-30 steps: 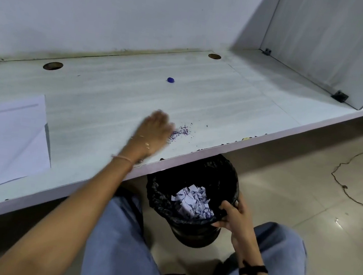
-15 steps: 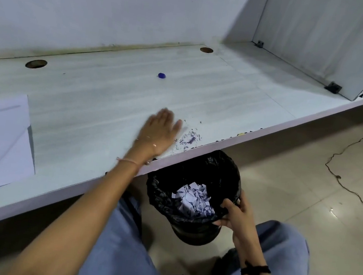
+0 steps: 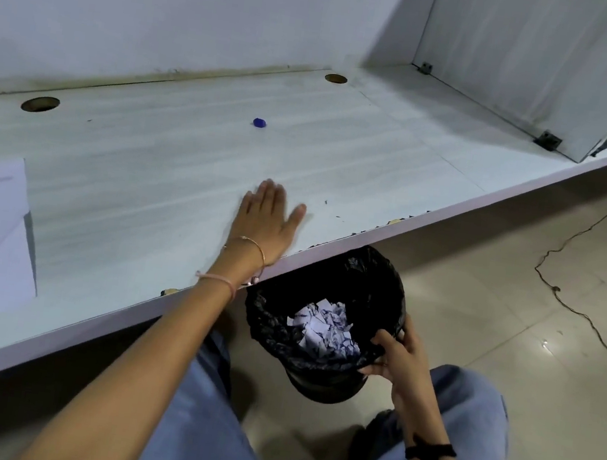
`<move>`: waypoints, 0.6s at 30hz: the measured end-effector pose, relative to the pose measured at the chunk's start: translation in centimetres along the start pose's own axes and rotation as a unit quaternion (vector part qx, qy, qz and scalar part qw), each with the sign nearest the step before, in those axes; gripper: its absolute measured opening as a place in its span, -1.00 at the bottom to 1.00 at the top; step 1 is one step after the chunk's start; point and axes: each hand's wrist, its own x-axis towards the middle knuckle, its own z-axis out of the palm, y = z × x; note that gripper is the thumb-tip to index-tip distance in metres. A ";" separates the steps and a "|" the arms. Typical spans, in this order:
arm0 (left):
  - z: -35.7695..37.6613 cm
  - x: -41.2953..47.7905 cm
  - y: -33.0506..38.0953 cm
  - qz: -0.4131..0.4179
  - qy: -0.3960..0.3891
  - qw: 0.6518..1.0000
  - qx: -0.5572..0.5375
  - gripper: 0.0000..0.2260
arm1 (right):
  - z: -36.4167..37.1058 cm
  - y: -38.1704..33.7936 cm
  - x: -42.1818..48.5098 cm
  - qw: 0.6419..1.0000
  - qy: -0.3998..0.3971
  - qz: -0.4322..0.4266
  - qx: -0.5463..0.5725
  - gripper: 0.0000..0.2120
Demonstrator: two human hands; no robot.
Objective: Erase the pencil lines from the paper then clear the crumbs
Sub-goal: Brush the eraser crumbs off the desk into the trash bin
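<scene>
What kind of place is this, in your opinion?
Probably an office or study workstation: a long white desk with round cable holes, a divider panel at its far end, and a lined waste bin under its edge.

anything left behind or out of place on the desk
A few dark crumbs lie on the white desk right of the flat left hand. A small blue eraser sits alone farther back. The right hand holds the black-lined bin under the edge.
</scene>
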 end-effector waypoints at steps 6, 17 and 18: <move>2.4 -5.0 8.1 0.229 -0.062 0.970 -0.047 -0.43 | -0.1 -0.4 0.3 0.999 0.022 -0.014 0.020 -0.55; -1.0 6.4 -4.7 -0.088 0.024 0.996 0.002 -0.43 | -1.2 0.0 0.6 0.999 0.037 -0.011 0.019 -0.53; -0.7 7.1 -4.3 -0.070 0.028 0.997 0.003 -0.45 | -1.2 0.0 0.6 0.999 0.038 -0.011 0.018 -0.53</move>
